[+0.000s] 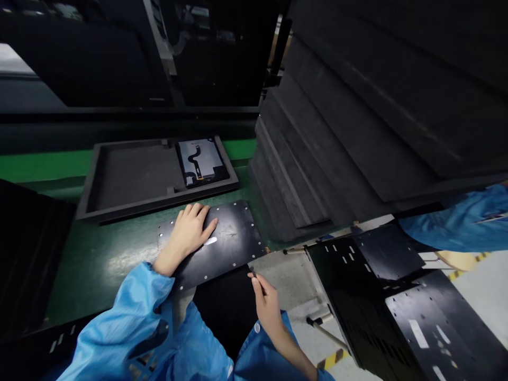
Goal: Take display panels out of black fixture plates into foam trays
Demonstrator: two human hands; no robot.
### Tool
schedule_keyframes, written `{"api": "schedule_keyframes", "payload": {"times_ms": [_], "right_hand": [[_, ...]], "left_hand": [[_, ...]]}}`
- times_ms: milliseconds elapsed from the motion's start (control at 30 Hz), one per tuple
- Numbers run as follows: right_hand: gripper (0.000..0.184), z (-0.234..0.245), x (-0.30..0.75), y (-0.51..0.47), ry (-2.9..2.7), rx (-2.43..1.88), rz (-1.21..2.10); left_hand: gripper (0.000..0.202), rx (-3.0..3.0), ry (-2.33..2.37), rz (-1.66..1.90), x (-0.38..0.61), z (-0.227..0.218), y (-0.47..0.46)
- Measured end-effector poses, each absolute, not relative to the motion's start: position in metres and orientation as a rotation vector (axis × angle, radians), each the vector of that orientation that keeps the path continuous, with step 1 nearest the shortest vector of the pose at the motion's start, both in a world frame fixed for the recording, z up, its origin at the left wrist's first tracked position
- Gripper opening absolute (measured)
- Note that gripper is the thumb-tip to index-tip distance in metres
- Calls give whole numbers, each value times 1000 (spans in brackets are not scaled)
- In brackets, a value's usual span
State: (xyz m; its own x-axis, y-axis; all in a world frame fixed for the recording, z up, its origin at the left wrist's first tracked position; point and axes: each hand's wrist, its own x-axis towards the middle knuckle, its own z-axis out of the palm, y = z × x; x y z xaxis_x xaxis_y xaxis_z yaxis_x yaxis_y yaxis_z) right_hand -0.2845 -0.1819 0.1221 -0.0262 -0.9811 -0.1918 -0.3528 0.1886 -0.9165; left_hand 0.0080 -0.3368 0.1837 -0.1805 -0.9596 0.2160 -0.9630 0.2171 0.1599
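A thin black plate (234, 233) with small holes along its edges and a slot near the middle lies at the front edge of the green bench, its near side jutting over. My left hand (189, 228) rests on its left half, palm down with fingers stretched out. Just off the plate's near right corner, my right hand (264, 299) is closed in a pinch. A small dark piece (252, 272) shows at its fingertips, too small to name. Behind the plate sits a dark foam tray (130, 177) holding a flat screen-like panel (201, 161) with a black ribbon cable on it.
Tall stacks of black foam trays (317, 132) stand at the right, another dark stack (32, 254) at the left. More slotted black plates (444, 312) lie on a rack at the lower right. Another person's blue sleeve (460, 222) reaches in from the right edge.
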Motion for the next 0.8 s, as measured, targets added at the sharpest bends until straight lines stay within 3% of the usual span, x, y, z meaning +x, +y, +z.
{"api": "schedule_keyframes", "payload": {"times_ms": [233,567,800], "right_hand": [[55,126,-289,-191,1564,-1432,-846],[49,92,-274,-193,1563,-1479,-1008],[50,136,-291,-202,1565,-1604,-754]], "left_hand": [[56,1811,-2192,25,10,182,-339],[53,1796,-2173,-16,9,186,-339],[53,1801,-2157,-49,9,188,-339]]}}
